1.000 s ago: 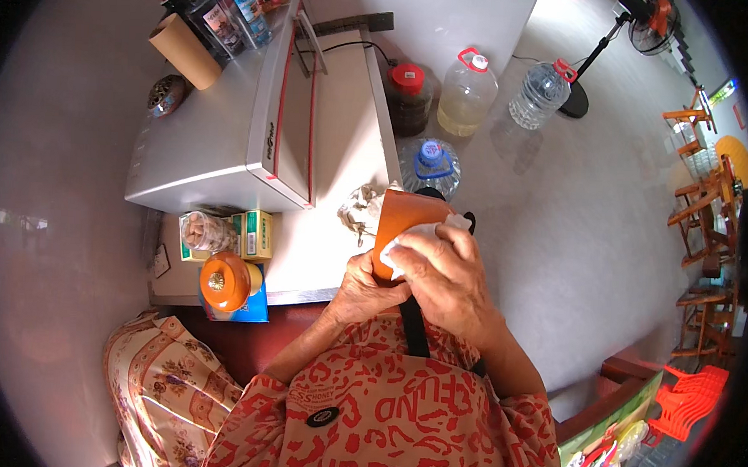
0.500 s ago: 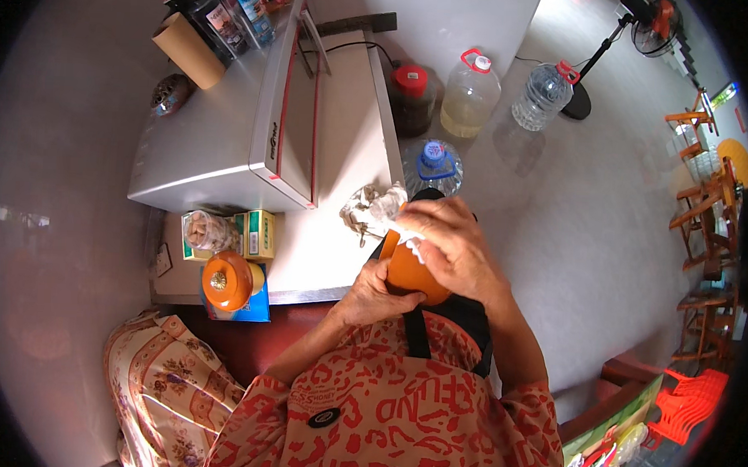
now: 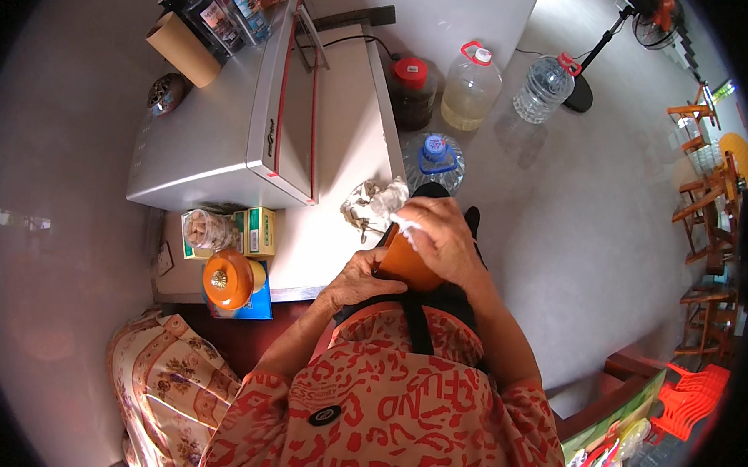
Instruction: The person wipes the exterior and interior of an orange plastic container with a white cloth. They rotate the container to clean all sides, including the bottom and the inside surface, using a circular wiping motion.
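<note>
My left hand (image 3: 360, 280) is closed round the left side of an orange container (image 3: 408, 267), held over my lap. Its exact kind cannot be made out, and part of it is behind my hands. In the fingers of my right hand (image 3: 445, 242) is a white tissue (image 3: 407, 227), at the container's far upper edge. Just beyond, a crumpled greyish-white cloth (image 3: 370, 208) lies on the white counter (image 3: 302, 260). An orange lidded pot (image 3: 229, 279) with a gold knob stands on the counter's near left part.
A silver cabinet-like appliance (image 3: 206, 151) carries bottles and a cardboard tube (image 3: 183, 51). Near the pot are a jar (image 3: 208, 230) and small boxes (image 3: 260, 231). Large plastic jugs (image 3: 470, 92) stand beyond the counter's right edge. Farther right are a fan (image 3: 594, 68) and wooden stools (image 3: 700, 216).
Both hands and the orange container have shifted slightly left. The right hand with the tissue has turned toward the container's far edge, and more of the container's dark upper edge is hidden.
</note>
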Demonstrator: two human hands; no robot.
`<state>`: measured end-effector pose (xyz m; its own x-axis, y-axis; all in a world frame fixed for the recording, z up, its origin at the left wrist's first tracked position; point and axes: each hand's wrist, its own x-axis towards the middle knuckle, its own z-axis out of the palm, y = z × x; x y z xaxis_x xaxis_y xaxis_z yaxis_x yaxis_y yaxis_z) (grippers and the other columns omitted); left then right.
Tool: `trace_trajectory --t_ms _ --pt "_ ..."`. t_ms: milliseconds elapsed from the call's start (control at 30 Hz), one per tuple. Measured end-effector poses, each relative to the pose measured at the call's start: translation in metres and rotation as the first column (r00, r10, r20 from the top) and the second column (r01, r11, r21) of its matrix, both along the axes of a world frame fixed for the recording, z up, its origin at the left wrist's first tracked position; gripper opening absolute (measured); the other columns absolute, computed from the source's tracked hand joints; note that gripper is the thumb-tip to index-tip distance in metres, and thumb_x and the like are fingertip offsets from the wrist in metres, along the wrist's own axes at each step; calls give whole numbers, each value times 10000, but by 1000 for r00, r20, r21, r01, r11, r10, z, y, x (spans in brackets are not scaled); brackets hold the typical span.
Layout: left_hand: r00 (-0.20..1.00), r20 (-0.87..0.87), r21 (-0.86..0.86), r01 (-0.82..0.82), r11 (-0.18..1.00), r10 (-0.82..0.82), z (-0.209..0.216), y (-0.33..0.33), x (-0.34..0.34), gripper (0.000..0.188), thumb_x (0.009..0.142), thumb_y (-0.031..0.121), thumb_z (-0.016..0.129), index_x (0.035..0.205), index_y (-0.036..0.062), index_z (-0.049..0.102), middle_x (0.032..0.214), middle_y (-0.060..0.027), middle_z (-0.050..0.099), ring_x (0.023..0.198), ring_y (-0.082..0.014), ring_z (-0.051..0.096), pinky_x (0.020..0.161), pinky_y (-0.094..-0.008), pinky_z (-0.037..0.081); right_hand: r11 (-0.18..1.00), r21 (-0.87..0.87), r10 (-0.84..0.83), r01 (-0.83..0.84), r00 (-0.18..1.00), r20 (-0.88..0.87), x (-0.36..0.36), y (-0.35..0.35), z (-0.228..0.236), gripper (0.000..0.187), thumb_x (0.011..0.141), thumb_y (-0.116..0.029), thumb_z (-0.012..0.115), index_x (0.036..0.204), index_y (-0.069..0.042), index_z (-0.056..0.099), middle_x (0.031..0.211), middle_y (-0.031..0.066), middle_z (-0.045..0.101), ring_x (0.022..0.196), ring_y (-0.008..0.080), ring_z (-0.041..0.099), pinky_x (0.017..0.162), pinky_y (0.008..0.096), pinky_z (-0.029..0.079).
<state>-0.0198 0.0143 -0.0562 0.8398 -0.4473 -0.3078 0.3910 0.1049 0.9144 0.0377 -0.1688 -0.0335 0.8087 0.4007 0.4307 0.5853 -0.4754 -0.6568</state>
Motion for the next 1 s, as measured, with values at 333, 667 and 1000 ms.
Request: trace_trajectory --t_ms 333,667,1000 --pt "994 91 -66 -52 997 58 -28 -17 3 250 864 110 663 1099 30 629 981 -15 658 914 -77 585 833 -251 489 999 -34 -5 5 1000 5 4 -7 2 320 759 -12 561 1065 -65 639 1124 71 600 928 281 523 853 376 423" --pt "974 210 -54 -76 996 86 -35 -11 5 122 878 64 632 997 49 653 937 -8 663 890 -74 582 792 -259 511 985 -166 -3 49 964 265 -48 9 -12 268 802 -127 592 1061 -94 651 1213 1 545 1018 237 464 873 395 379" --pt "966 212 -40 -140 989 145 5 -18 8 282 880 80 638 1146 -1 594 1009 -13 658 917 -69 574 834 -245 496 983 116 -142 145 989 -33 11 -12 4 303 796 -3 559 1084 -45 641 1071 118 624 946 293 554 850 372 447"
